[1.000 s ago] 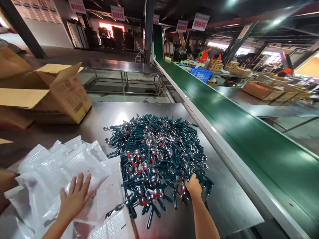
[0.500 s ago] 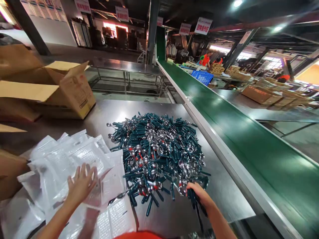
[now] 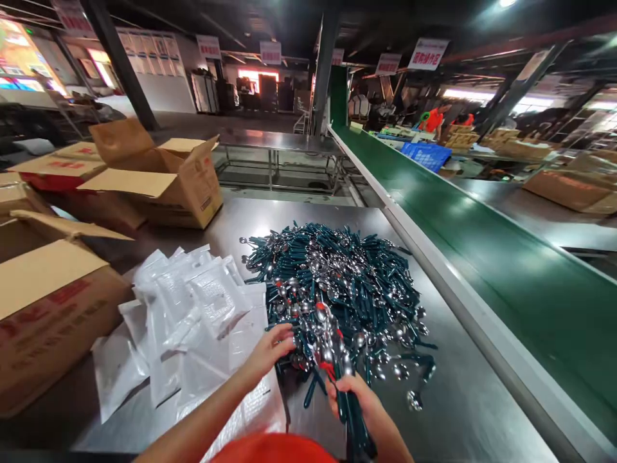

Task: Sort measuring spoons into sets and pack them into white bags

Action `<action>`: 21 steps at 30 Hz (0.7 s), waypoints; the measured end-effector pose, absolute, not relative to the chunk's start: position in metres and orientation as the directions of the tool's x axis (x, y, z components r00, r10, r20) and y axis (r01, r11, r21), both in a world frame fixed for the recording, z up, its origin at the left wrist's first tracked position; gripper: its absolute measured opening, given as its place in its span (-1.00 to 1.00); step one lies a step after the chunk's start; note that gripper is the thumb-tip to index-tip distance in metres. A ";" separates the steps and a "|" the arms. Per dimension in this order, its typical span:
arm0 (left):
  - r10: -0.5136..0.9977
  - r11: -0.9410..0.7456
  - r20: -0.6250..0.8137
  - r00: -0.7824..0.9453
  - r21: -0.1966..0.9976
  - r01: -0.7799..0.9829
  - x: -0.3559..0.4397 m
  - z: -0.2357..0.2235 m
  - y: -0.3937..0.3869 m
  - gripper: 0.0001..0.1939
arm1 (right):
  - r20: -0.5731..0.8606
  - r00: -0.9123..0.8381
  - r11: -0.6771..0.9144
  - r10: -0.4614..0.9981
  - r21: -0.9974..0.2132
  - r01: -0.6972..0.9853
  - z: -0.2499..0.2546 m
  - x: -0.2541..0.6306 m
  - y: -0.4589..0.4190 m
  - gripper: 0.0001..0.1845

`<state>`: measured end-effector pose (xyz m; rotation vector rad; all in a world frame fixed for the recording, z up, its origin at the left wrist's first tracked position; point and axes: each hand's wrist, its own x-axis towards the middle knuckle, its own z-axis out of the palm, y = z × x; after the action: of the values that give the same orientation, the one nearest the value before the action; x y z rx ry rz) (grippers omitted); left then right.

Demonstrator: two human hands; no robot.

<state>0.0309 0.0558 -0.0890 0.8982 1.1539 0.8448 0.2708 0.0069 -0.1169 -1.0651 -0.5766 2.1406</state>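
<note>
While a bunch of teal-handled spoons (image 3: 332, 341) sits at lower centre of the frame, the right hand (image 3: 359, 399) has it by the handles — fingers wrapped, thumb across the front, bowls pointing up and away. Red patches show among the bowls; no marking legible on them. Right forearm comes in from the bottom edge, angled up and left.

Left hand (image 3: 272, 350) is just left of the bunch, forearm rising from the bottom edge to the right. Fingers half-curled and loosely apart, nothing visibly gripped; can't tell if the fingertips touch spoons.

Spoon pile (image 3: 337, 263) takes the middle of the frame, handles every which way, on a steel table (image 3: 463, 379). White padded mailers (image 3: 193, 321) heap up left of it, overlapping; small dark marks on a few, not readable.

Cartons: near carton (image 3: 58, 328) at left edge, flaps open, red and dark Chinese print, too blurred to read. Far carton (image 3: 200, 186), upper left, also open, end-face print too small.

Green conveyor belt (image 3: 482, 244) runs diagonally on the right. Hanging sign (image 3: 428, 54), upper right, red on white, reads 团购操作区 — other signs (image 3: 270, 53) along the top are illegible. Person in orange (image 3: 434, 120) upper right, beyond a blue crate (image 3: 427, 154).
</note>
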 end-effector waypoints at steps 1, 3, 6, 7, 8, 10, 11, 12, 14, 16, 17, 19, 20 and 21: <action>0.893 0.444 -0.407 0.192 0.869 -0.221 0.036 -0.084 0.056 -0.31 | -0.488 -0.484 -0.677 0.726 -0.632 -0.377 -0.115 0.265 0.004 -0.78; 0.899 0.439 -0.390 0.201 0.787 -0.434 0.041 -0.076 0.058 -0.21 | -0.428 -0.596 -0.705 0.679 -0.607 -0.367 -0.113 0.255 -0.001 -0.77; 0.914 0.399 -0.262 0.311 0.723 -0.563 0.039 -0.066 0.061 -0.23 | -0.356 -0.751 -0.775 0.556 -0.548 -0.314 -0.115 0.247 -0.004 -0.74; 0.914 0.389 -0.222 0.341 0.722 -0.572 0.037 -0.063 0.062 -0.25 | -0.336 -0.785 -0.793 0.520 -0.533 -0.297 -0.115 0.245 -0.003 -0.73; 0.917 0.370 -0.185 0.354 0.729 -0.576 0.036 -0.061 0.061 -0.26 | -0.317 -0.814 -0.807 0.487 -0.519 -0.281 -0.113 0.244 -0.003 -0.74; 0.931 0.318 -0.126 0.342 0.739 -0.594 0.036 -0.056 0.060 -0.23 | -0.283 -0.853 -0.824 0.439 -0.506 -0.256 -0.107 0.242 -0.001 -0.77; 0.936 0.299 -0.104 0.337 0.741 -0.602 0.036 -0.054 0.060 -0.21 | -0.275 -0.862 -0.826 0.426 -0.506 -0.247 -0.101 0.241 0.000 -0.80; 0.937 0.287 -0.088 0.337 0.743 -0.605 0.037 -0.052 0.059 -0.21 | -0.274 -0.864 -0.827 0.422 -0.508 -0.242 -0.095 0.240 0.001 -0.82; 0.946 0.269 -0.090 0.312 0.756 -0.596 0.040 -0.050 0.059 -0.30 | -0.286 -0.851 -0.817 0.439 -0.522 -0.246 -0.080 0.238 0.001 -0.78; 0.967 0.229 -0.110 0.231 0.772 -0.592 0.043 -0.049 0.060 -0.55 | -0.303 -0.824 -0.796 0.478 -0.546 -0.261 -0.068 0.235 0.001 -0.67; 0.977 0.201 -0.117 0.177 0.776 -0.598 0.045 -0.048 0.061 -0.67 | -0.312 -0.809 -0.785 0.499 -0.559 -0.269 -0.064 0.233 0.000 -0.61; 0.986 0.164 -0.135 0.094 0.774 -0.611 0.047 -0.047 0.063 -0.75 | -0.348 -0.773 -0.771 0.531 -0.577 -0.270 -0.059 0.228 -0.001 -0.51; 0.986 0.162 -0.149 0.072 0.776 -0.610 0.049 -0.047 0.063 -0.73 | -0.377 -0.754 -0.773 0.538 -0.577 -0.263 -0.058 0.226 -0.003 -0.49; 0.985 0.164 -0.166 0.051 0.784 -0.599 0.050 -0.046 0.063 -0.71 | -0.403 -0.731 -0.771 0.551 -0.581 -0.261 -0.058 0.224 -0.004 -0.50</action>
<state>0.0500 0.0629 -0.0460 0.6053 0.8064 1.3238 0.2239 -0.0043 -0.0584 -0.7950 -0.6930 2.4683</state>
